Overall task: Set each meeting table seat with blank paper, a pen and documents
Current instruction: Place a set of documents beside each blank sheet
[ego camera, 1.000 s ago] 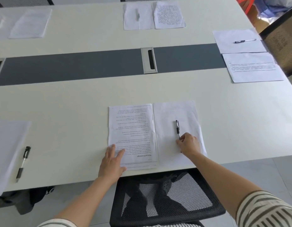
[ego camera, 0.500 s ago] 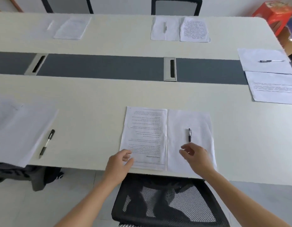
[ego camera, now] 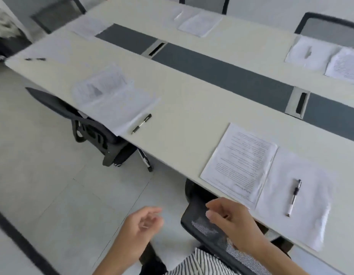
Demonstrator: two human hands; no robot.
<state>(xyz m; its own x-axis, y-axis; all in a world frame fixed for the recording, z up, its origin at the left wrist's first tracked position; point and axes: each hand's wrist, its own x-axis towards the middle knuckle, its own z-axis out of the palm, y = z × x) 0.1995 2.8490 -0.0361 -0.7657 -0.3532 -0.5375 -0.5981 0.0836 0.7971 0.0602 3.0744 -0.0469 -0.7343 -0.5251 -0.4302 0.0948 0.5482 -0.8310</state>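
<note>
At the near seat a printed document lies beside a blank sheet with a pen on it. Further left along the same edge lies a loose stack of papers with a black pen beside it. My left hand hangs empty over the floor, fingers loosely curled and apart. My right hand hovers empty above the chair back, just off the table edge, fingers apart.
The long cream table has a grey centre strip with cable ports. More paper sets lie at the far side and far right. A pen lies near the left end. Black mesh chairs stand at the near edge.
Both hands have left the papers and pulled back off the table. My view has swung left, bringing the neighbouring seat's loose papers and pen into view.
</note>
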